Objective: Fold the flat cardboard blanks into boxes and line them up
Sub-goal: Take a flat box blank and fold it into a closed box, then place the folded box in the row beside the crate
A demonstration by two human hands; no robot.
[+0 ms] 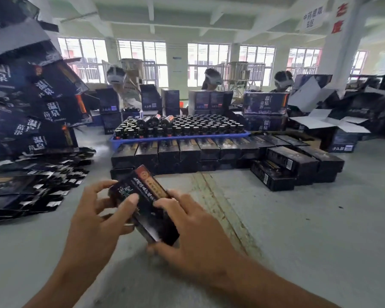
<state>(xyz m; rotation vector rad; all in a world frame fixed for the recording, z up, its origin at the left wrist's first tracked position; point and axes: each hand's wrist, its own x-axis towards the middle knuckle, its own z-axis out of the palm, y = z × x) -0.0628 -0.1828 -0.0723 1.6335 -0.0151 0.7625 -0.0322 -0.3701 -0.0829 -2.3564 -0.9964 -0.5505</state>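
a packing workshop on a factory floor: bare concrete floor (298, 218), a long wall of barred windows (142, 58), white pillars with red characters (340, 16). a blue tray (178, 137) of dark bottles, rows of folded black boxes (187, 152), heaps of flat blanks (31, 185) at the left edge, and headset-wearing workers (211, 81) beyond.

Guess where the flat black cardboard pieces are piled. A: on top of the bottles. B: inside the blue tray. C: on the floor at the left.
C: the pile of flat black cardboard blanks lies spread on the grey floor at the left, well apart from the blue plastic tray of dark bottles.
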